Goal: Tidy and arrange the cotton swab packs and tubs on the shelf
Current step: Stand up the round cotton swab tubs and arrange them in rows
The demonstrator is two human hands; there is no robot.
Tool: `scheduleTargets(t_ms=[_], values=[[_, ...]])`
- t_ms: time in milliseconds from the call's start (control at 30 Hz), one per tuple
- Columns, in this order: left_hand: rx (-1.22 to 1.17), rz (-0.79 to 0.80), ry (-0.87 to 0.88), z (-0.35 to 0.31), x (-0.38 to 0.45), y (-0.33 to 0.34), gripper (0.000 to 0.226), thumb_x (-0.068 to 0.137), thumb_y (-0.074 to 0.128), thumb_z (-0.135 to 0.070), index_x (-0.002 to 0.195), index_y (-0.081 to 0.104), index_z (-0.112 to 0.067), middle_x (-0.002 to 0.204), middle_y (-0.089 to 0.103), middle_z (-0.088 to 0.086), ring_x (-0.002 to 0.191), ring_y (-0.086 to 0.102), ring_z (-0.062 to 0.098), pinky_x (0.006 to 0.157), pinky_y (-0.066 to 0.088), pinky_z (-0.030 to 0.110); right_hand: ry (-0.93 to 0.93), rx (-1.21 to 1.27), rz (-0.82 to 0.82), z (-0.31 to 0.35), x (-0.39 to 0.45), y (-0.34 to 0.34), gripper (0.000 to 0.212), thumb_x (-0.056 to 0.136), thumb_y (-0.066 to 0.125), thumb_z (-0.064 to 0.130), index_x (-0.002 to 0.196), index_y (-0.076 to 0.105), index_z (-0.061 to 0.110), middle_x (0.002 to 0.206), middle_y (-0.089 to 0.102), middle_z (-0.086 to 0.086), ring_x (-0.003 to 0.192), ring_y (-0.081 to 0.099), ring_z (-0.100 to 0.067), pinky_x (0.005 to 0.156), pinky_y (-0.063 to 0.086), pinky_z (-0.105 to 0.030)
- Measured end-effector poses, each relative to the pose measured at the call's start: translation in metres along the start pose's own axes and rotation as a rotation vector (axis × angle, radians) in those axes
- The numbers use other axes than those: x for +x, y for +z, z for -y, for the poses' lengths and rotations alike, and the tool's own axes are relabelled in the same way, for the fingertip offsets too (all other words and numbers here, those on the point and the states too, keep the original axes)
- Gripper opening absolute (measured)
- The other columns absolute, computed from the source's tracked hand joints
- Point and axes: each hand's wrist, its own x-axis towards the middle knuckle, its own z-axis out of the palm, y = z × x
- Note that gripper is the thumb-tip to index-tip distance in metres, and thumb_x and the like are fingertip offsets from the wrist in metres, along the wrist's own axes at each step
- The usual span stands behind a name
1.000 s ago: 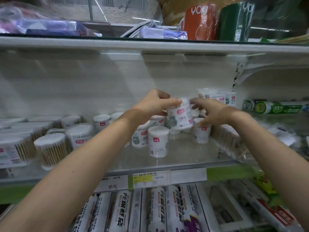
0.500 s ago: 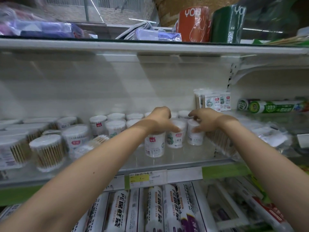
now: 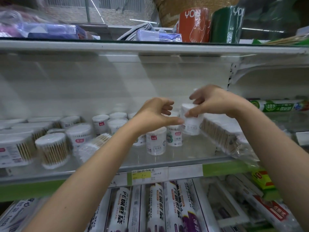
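Note:
A white cotton swab tub (image 3: 191,121) is lifted above the glass shelf (image 3: 184,154), tilted, at centre right. My right hand (image 3: 212,102) grips its top and side with thumb and fingers. My left hand (image 3: 155,113) is beside it on the left, fingers curled, its thumb tip touching the tub's lower left. Below stand more small tubs (image 3: 156,141) with red labels. Larger tubs of wooden-stick swabs (image 3: 51,150) stand at the left, next to a bagged swab pack lying down (image 3: 91,146). Bagged wooden-stick swab packs (image 3: 222,133) lie at the right.
The upper shelf (image 3: 150,46) carries orange and green rolls (image 3: 194,24) and wrapped cloths. Green cling film boxes (image 3: 277,106) lie at the far right. Plastic wrap rolls (image 3: 157,208) fill the shelf below, behind price labels (image 3: 147,175).
Both hands were low among the standing tubs half a second ago; now they have risen, and the right hand holds a tub lifted off the shelf.

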Motion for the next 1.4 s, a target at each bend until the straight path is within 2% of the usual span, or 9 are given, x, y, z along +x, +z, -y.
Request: scheduleTargets(t_ms=[133, 367, 500, 600, 700, 867, 1033, 1167, 1400], values=[[-0.174, -0.066, -0.011, 0.0, -0.022, -0.014, 0.072, 0.069, 0.081, -0.021, 0.133, 0.048, -0.011, 0.106, 0.07, 0.001, 0.095, 0.068, 0.011, 0.084, 0.057, 0.031, -0.168, 0.025, -0.005, 0.048, -0.012, 0.006, 0.074, 0.063, 0.083, 0.035, 0.126, 0.056, 0.007, 0.108, 0.068, -0.004, 0.094, 0.065, -0.015, 0.088, 0.053, -0.033], [-0.006, -0.254, -0.108, 0.037, -0.077, -0.04, 0.057, 0.064, 0.082, -0.024, 0.116, 0.058, -0.021, 0.095, 0.07, -0.005, 0.088, 0.067, 0.009, 0.08, 0.058, 0.037, -0.291, 0.113, 0.057, 0.09, -0.01, 0.075, 0.078, 0.063, 0.083, 0.027, 0.131, 0.051, 0.009, 0.12, 0.063, -0.006, 0.108, 0.061, -0.017, 0.094, 0.051, -0.034], [0.095, -0.293, -0.145, 0.053, -0.089, -0.04, 0.055, 0.065, 0.081, -0.02, 0.116, 0.058, -0.021, 0.088, 0.066, -0.014, 0.084, 0.063, 0.002, 0.075, 0.055, 0.023, -0.291, 0.094, 0.073, 0.096, -0.007, 0.107, 0.069, 0.065, 0.079, 0.027, 0.128, 0.055, 0.013, 0.116, 0.062, 0.002, 0.106, 0.058, -0.014, 0.073, 0.051, -0.022], [0.216, -0.328, -0.179, 0.062, -0.092, -0.036, 0.073, 0.067, 0.081, -0.026, 0.132, 0.049, -0.017, 0.11, 0.064, -0.004, 0.103, 0.06, 0.013, 0.084, 0.047, 0.021, -0.301, 0.061, 0.067, 0.097, -0.006, 0.122, 0.056, 0.067, 0.077, 0.028, 0.118, 0.061, 0.009, 0.1, 0.06, 0.003, 0.093, 0.055, -0.013, 0.064, 0.042, -0.015], [0.427, -0.272, -0.191, 0.068, -0.095, -0.034, 0.074, 0.068, 0.079, -0.032, 0.135, 0.047, -0.023, 0.124, 0.059, 0.004, 0.117, 0.047, 0.022, 0.093, 0.041, 0.027, -0.272, 0.026, 0.092, 0.095, -0.004, 0.133, 0.041, 0.067, 0.076, 0.03, 0.101, 0.065, 0.008, 0.099, 0.067, -0.007, 0.092, 0.063, -0.023, 0.073, 0.053, -0.034], [0.717, -0.348, -0.379, 0.083, -0.116, -0.055, 0.074, 0.069, 0.075, -0.044, 0.133, 0.046, -0.023, 0.13, 0.055, 0.004, 0.124, 0.038, 0.026, 0.101, 0.037, 0.037, -0.239, 0.031, 0.118, 0.089, -0.005, 0.141, 0.044, 0.072, 0.074, 0.028, 0.112, 0.061, 0.014, 0.114, 0.061, -0.004, 0.1, 0.057, -0.019, 0.078, 0.049, -0.028], [0.401, -0.293, -0.49, 0.092, -0.129, -0.058, 0.078, 0.069, 0.079, -0.031, 0.136, 0.041, -0.017, 0.123, 0.059, 0.002, 0.107, 0.058, 0.018, 0.09, 0.052, 0.032, -0.4, 0.018, 0.013, 0.103, -0.015, 0.137, 0.067, 0.079, 0.07, 0.034, 0.138, 0.043, 0.021, 0.141, 0.048, 0.003, 0.13, 0.042, -0.014, 0.099, 0.034, -0.023], [0.358, -0.364, -0.424, 0.093, -0.128, -0.066, 0.077, 0.068, 0.08, -0.029, 0.135, 0.042, -0.016, 0.116, 0.061, 0.003, 0.093, 0.053, 0.011, 0.076, 0.043, 0.02, -0.562, -0.059, -0.028, 0.121, -0.015, 0.145, 0.055, 0.083, 0.066, 0.022, 0.135, 0.049, 0.019, 0.138, 0.052, 0.003, 0.129, 0.044, -0.013, 0.103, 0.032, -0.02], [0.253, -0.465, -0.284, 0.087, -0.122, -0.075, 0.085, 0.066, 0.081, -0.032, 0.138, 0.037, -0.018, 0.109, 0.053, -0.002, 0.11, 0.053, 0.019, 0.08, 0.037, 0.022, -0.584, -0.116, -0.008, 0.129, -0.01, 0.162, 0.032, 0.081, 0.064, 0.02, 0.113, 0.062, 0.014, 0.113, 0.067, -0.005, 0.109, 0.059, -0.022, 0.089, 0.05, -0.04]])
